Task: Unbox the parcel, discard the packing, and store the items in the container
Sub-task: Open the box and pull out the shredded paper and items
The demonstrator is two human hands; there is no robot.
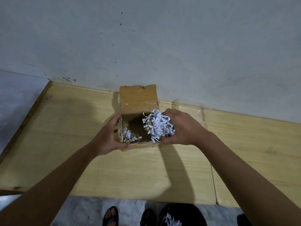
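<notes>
Right at the back of the bench [73, 144], against the wall [146, 38], stands the cardboard box [138, 98], its taped top flap folded up and back so the inside shows dark and open. Some shredded white paper [130, 136] lies along the near left inner side of the box; whether any item sits below it cannot be told in the shadow. The right hand [182, 128] is over the right side of the opening, its grip closed around a bunch of shredded paper [157, 126] that spills out between the fingers and hangs above the box rim. The left hand [108, 136] holds the box at its left wall, thumb along the near edge and fingers against the outer side, steadying it. The bench is pale wood grain, with a seam running across its right part. Below its near edge, on the grey floor [81, 209], are two feet in dark sandals [110, 216], and just beside them a black bin [182, 214] with a few paper shreds [171, 221] in it.
</notes>
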